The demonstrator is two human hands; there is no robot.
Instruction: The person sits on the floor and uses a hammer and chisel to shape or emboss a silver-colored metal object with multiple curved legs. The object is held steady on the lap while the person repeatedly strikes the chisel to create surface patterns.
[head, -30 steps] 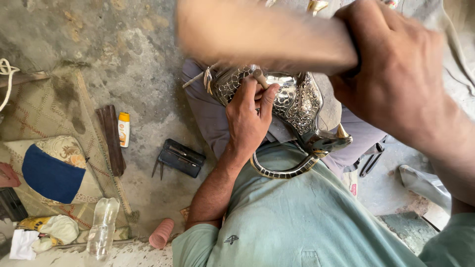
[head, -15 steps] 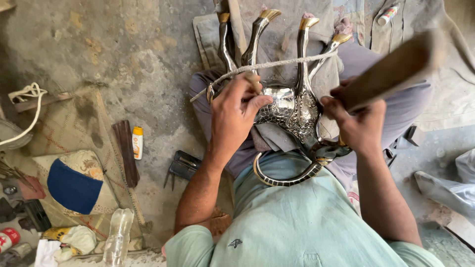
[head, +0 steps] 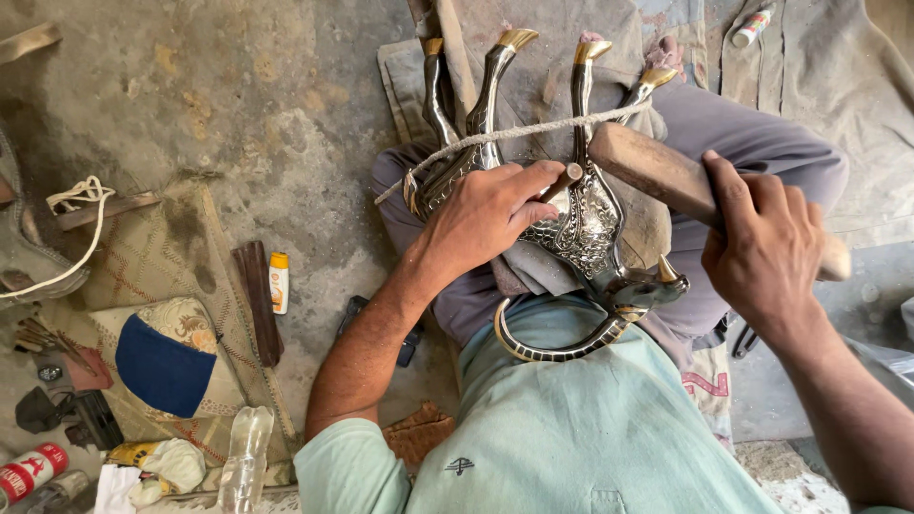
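A silver and black metal animal figure (head: 581, 224) lies upside down on my lap, its brass-tipped legs pointing away and tied with a cord (head: 514, 133). Its curved horn (head: 557, 347) rests against my green shirt. My left hand (head: 486, 214) pinches a small punch (head: 562, 181) held against the figure's engraved body. My right hand (head: 762, 252) grips a wooden mallet (head: 657, 171), whose head sits right at the punch's end.
A grey cloth (head: 819, 86) covers the concrete floor beyond my knees, with a small tube (head: 752, 27) on it. At left lie a patterned cushion (head: 162, 366), a dark wooden stick (head: 259, 300), a small yellow-capped bottle (head: 278, 282), a plastic bottle (head: 243, 457) and a rope (head: 67, 238).
My right hand has swung the mallet down from high near the camera to the punch. My left hand stayed on the figure holding the punch.
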